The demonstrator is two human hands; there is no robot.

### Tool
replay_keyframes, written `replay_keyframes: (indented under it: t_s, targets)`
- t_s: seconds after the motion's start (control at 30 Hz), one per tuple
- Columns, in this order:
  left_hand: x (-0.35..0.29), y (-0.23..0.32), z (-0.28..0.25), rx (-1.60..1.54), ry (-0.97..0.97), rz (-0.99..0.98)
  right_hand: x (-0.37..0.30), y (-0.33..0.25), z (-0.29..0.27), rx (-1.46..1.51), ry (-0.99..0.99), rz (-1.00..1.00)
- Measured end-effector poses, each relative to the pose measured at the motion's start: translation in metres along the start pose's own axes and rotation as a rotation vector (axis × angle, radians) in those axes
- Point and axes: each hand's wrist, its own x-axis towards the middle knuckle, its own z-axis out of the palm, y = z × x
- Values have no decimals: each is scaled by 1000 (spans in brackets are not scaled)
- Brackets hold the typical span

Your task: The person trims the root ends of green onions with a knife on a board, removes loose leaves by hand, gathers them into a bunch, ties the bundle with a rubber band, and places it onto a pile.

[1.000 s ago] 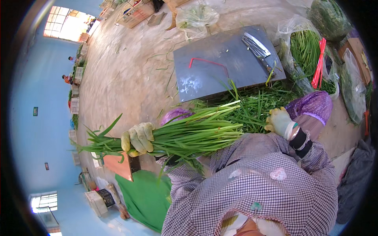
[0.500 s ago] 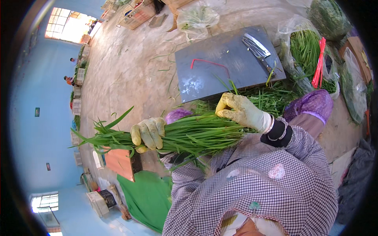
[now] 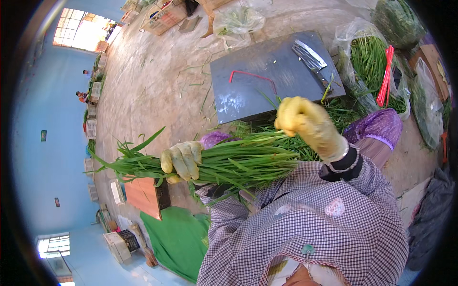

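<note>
My left hand (image 3: 182, 161), in a yellow-stained pale glove, is wrapped round a thick bunch of garlic chives (image 3: 243, 164). The bunch lies sideways before my chest, its leafy tips fanning out to the left. Just above its right end, my right hand (image 3: 305, 121) is raised, gloved in yellow and smeared by motion. Its fingers are curled closed; whether a thin stalk is pinched in them I cannot make out. Beyond the hands stands a dark low board (image 3: 267, 76) bearing a cleaver-like knife (image 3: 310, 57) and a bent red strip (image 3: 253, 75).
Loose green leaves (image 3: 329, 119) lie between the board and my knees. On the right, an open plastic bag of chives (image 3: 369, 59) carries a bundle of red strips (image 3: 385, 78). A green cloth (image 3: 176, 238) and a brown panel (image 3: 143, 195) are at lower left. Crates (image 3: 164, 16) stand far off.
My right hand has lifted off the bunch's right end and moved up and to the right. My left hand keeps its hold, nearly in place.
</note>
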Motion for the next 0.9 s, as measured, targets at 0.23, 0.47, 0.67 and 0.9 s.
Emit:
replay_keyframes:
  t_s: [0.23, 0.47, 0.67, 0.9]
  targets:
    - [-24, 9, 10, -23, 231, 301, -35, 13, -67, -150, -21, 230]
    - [-25, 12, 5, 54, 175, 217, -58, 54, -38, -750, 308, 12]
    - [-15, 5, 5, 39, 127, 127, -37, 54, 3, -1164, -27, -109]
    - [-9, 1, 9, 67, 120, 51, -11, 47, -3, -605, -143, 54]
